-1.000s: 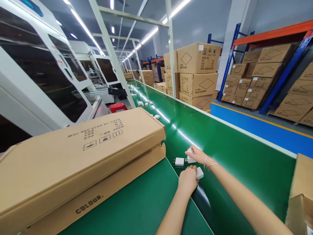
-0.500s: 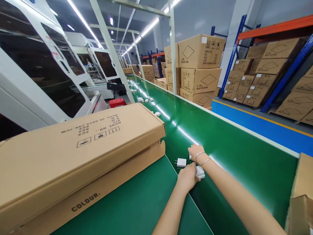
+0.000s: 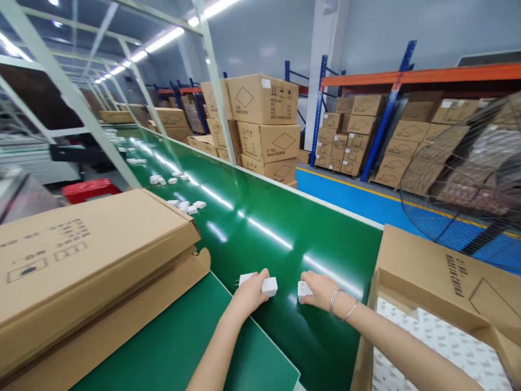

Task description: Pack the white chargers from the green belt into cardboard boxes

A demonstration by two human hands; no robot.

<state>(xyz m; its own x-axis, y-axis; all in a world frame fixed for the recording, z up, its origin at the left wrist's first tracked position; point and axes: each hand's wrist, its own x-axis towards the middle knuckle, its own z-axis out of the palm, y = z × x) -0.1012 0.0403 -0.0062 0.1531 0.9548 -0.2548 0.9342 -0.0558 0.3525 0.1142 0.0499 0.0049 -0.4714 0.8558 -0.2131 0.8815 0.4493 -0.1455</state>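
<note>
My left hand (image 3: pixel 250 294) is closed round white plug adapters (image 3: pixel 269 287) above the near edge of the green conveyor belt (image 3: pixel 325 217). Metal prongs stick out on the far side of that hand. To its right, and apart from it, my right hand (image 3: pixel 321 291), with two thin bangles on the wrist, pinches a white adapter (image 3: pixel 304 292) over the belt. More white adapters (image 3: pixel 192 209) lie farther up the belt, beside a flat carton.
Flat brown cartons (image 3: pixel 101 228) lie at the left. An open carton (image 3: pixel 376 293) holding white printed items is at the lower right, with a fan (image 3: pixel 448 179) behind it. Stacked boxes (image 3: pixel 268 142) stand beyond the belt; a red object (image 3: pixel 90 190) is at the left.
The view has turned right, bringing the open carton and fan into sight. My hands have moved apart, and my right hand now shows an adapter in its fingers.
</note>
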